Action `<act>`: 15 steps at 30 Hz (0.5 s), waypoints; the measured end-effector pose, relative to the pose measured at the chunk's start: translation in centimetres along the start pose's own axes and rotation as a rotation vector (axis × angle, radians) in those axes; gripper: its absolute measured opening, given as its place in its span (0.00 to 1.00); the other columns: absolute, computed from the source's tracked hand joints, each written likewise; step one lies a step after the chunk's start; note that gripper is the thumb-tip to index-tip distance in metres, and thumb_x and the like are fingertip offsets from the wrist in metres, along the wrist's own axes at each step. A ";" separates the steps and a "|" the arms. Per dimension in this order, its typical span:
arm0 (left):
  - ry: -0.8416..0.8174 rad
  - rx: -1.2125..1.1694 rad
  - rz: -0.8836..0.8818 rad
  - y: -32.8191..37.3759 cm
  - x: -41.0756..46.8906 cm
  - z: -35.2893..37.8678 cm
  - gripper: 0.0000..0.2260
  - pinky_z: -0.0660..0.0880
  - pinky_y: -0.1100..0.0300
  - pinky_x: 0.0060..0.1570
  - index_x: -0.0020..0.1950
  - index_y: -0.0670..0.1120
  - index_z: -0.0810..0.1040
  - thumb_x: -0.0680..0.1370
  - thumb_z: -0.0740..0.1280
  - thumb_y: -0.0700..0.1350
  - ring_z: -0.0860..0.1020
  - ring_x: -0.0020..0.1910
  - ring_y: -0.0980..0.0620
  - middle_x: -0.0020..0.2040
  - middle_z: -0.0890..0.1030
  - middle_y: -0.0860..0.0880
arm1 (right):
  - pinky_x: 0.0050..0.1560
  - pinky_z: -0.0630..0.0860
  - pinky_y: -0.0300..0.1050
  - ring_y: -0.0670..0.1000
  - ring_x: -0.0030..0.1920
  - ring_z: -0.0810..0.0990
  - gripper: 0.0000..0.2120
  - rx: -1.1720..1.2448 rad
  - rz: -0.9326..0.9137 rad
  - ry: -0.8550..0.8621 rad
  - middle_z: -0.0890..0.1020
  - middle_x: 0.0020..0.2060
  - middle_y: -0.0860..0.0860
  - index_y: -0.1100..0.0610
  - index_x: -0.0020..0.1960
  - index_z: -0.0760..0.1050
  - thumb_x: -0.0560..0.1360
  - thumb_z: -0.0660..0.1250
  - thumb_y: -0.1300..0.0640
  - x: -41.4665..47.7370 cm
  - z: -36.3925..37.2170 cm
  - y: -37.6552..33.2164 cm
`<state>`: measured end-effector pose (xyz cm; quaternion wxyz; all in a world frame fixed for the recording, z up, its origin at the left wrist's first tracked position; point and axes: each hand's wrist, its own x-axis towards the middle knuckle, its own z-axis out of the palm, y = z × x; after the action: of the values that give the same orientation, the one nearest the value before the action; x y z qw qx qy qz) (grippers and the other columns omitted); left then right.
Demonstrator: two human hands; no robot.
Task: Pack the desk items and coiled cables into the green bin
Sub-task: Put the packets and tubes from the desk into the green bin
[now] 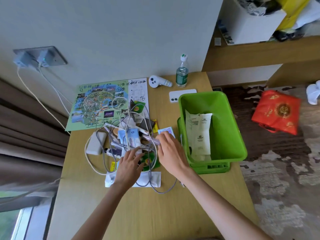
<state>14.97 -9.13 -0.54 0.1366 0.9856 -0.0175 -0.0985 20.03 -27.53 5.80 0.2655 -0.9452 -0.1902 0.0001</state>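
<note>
Your wooden desk [155, 213] carries a green map sheet [97, 108] at its far left. Nearer you lies a heap of tangled cables [131, 129] and small packets, a white charger brick [96, 142] on its left. The green bin [240, 139] stands at the right, a white phone [180, 96] just behind it, and a white controller [158, 81] and water bottle [182, 75] by the wall.

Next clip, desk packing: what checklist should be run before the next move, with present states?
1. Green bin beside the right hand: ok.
2. Room in the bin, only tubes inside: ok.
3. Cables coiled: not ok, they tangle over the pile.
4. Cables free of the wall chargers: cannot tell.
5. What the left hand and right hand hold: cannot tell.
</note>
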 end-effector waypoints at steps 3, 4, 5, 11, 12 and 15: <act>0.011 -0.042 0.083 -1.3 -0.1 -0.3 0.16 0.73 0.53 0.58 0.66 0.51 0.75 0.78 0.66 0.47 0.67 0.69 0.48 0.73 0.68 0.54 | 0.45 0.74 0.48 0.55 0.49 0.76 0.07 0.052 0.143 -0.133 0.74 0.52 0.53 0.58 0.55 0.72 0.78 0.61 0.61 0.3 3.9 0.2; 0.006 -0.055 0.109 -1.8 0.0 -0.4 0.16 0.73 0.53 0.58 0.66 0.50 0.75 0.78 0.66 0.46 0.67 0.69 0.48 0.73 0.68 0.53 | 0.47 0.74 0.49 0.55 0.51 0.76 0.06 0.079 0.195 -0.172 0.74 0.52 0.54 0.59 0.55 0.71 0.78 0.62 0.61 0.3 5.1 0.3; -0.005 -0.066 0.133 -2.2 0.1 -0.5 0.16 0.73 0.54 0.59 0.67 0.50 0.74 0.79 0.65 0.46 0.67 0.69 0.49 0.73 0.67 0.53 | 0.48 0.73 0.48 0.56 0.52 0.75 0.06 0.106 0.250 -0.201 0.74 0.52 0.55 0.60 0.54 0.71 0.78 0.63 0.61 0.3 6.0 0.3; -0.064 -0.092 0.254 -4.2 0.6 -1.1 0.17 0.69 0.56 0.65 0.69 0.51 0.72 0.80 0.63 0.48 0.64 0.70 0.51 0.75 0.64 0.54 | 0.41 0.77 0.55 0.56 0.41 0.81 0.06 0.202 0.464 -0.178 0.81 0.41 0.53 0.57 0.50 0.70 0.76 0.66 0.63 0.0 8.1 0.0; -0.068 -0.088 0.270 -4.5 0.7 -1.1 0.17 0.68 0.56 0.66 0.70 0.51 0.71 0.80 0.63 0.48 0.64 0.70 0.51 0.75 0.64 0.54 | 0.40 0.77 0.55 0.55 0.41 0.81 0.05 0.211 0.477 -0.140 0.81 0.39 0.53 0.57 0.49 0.70 0.76 0.66 0.64 0.0 8.0 -0.2; -0.071 -0.095 0.331 -5.0 0.9 -1.2 0.16 0.69 0.55 0.64 0.68 0.51 0.72 0.81 0.62 0.47 0.66 0.70 0.51 0.74 0.65 0.55 | 0.36 0.77 0.50 0.52 0.38 0.81 0.05 0.161 0.518 -0.016 0.82 0.38 0.52 0.58 0.47 0.72 0.74 0.67 0.65 0.3 7.6 0.0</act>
<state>16.09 -4.09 -0.89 0.1965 0.9576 -0.1795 -0.1103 19.49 -23.59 -0.72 0.3295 -0.9381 0.0564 0.0905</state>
